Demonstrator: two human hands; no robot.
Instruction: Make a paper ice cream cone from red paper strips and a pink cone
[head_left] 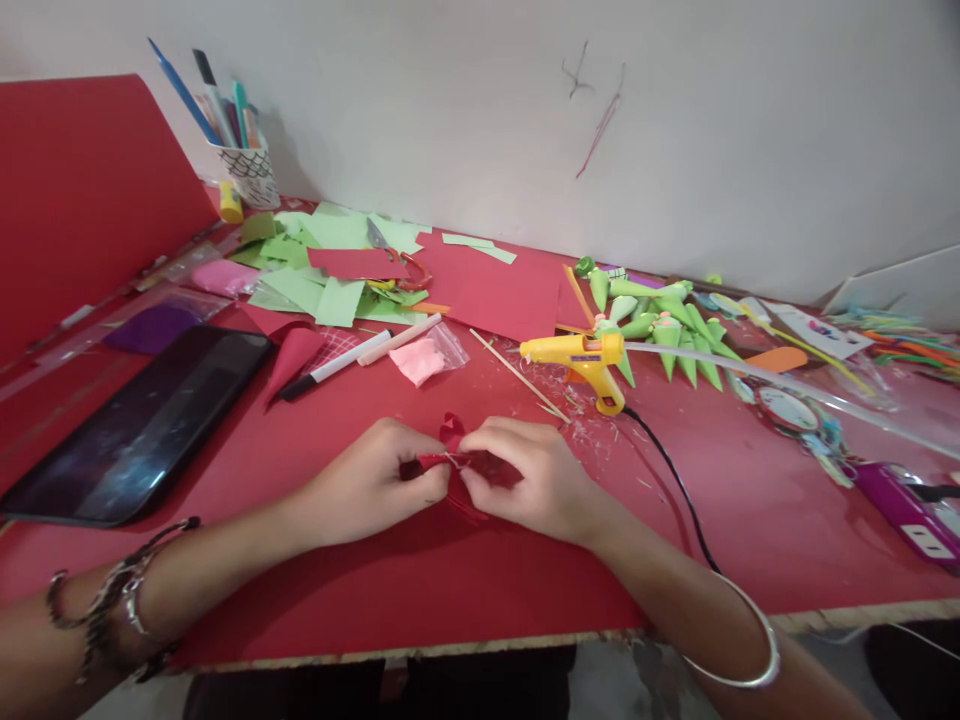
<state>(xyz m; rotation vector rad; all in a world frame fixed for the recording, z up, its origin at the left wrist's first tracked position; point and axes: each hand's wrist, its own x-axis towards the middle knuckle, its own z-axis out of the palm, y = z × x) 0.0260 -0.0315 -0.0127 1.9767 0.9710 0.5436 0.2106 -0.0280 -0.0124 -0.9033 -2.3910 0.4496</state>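
Between my two hands is a small red paper piece [452,428], folded or curled, with a pale line along its near edge. Thumb and fingers of my left hand [382,475] pinch its left side. My right hand [529,470] pinches the right side, fingertips almost meeting the left ones. Much of the paper is hidden behind the fingers. Beyond my right hand a yellow hot glue gun [581,360] rests on the red tabletop [390,600], a long clear glue stick in its back. A thin wooden stick [519,375] lies just beyond the hands.
At left lie a black phone [142,430], a red paper cone [295,362] and a marker [336,365]. Green paper scraps [300,290] and orange-handled scissors [412,270] are behind. Green paper cones [667,330] sit at back right, near a purple power strip [904,510]. A pen cup [251,175] stands against the wall.
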